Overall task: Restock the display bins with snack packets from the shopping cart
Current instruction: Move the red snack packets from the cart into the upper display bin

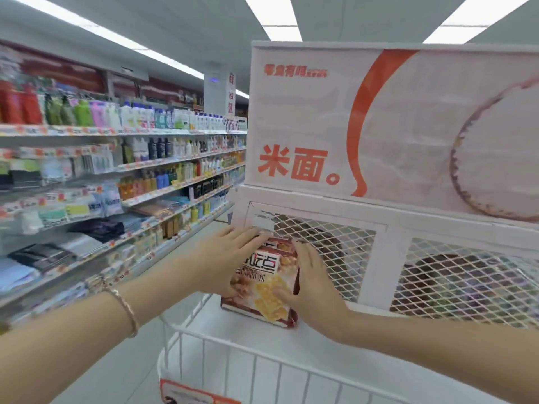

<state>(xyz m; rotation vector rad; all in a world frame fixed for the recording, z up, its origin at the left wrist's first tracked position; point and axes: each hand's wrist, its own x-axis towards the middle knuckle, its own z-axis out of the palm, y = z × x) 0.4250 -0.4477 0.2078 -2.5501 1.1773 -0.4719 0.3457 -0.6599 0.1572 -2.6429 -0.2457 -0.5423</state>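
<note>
A red and white snack packet [267,279] with yellow crackers printed on it stands upright in the white wire display bin [248,360], against the mesh back panel [335,246]. My left hand [224,258] holds the packet's left side and top with fingers spread over it. My right hand [309,284] holds its right side, thumb across the front. A bracelet sits on my left wrist.
Above the bin rises a white display stand with an orange-lettered sign [379,126]. Mesh panels [466,281] to the right show dark goods behind. Long shelves of bottles and folded cloths [116,170] line the aisle on the left. An orange label [195,395] hangs on the bin's front.
</note>
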